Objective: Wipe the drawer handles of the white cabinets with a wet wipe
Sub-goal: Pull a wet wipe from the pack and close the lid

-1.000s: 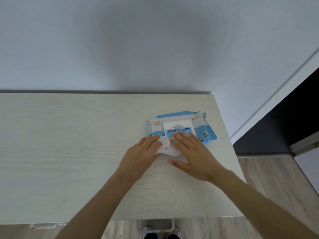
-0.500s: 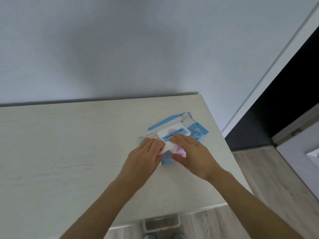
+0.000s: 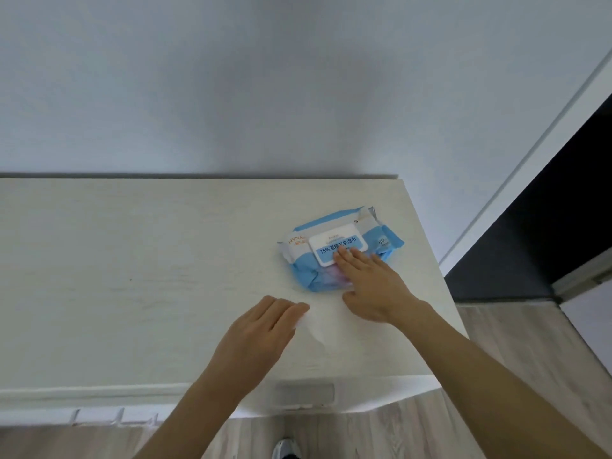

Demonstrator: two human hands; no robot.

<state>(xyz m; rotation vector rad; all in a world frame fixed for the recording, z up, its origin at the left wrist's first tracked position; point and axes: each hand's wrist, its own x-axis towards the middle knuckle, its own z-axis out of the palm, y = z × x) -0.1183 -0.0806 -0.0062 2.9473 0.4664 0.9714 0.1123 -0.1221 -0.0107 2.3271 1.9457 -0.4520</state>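
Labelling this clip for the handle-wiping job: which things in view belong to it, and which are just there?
Job:
wet wipe, held by left hand
wipe pack, pressed by right hand
drawer handle
white cabinet

Just there:
shoe
doorway

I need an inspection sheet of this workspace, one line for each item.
Surface: white cabinet top, pale wood grain.
Job's things: blue wipe pack, lid shut; one wipe pulled out; a drawer handle below the front edge.
Clutter: nothing seen.
Grips: left hand holds the wipe; right hand lies flat on the pack.
Cables: nothing seen.
Surroundings: grey wall, dark doorway, wood floor, a shoe.
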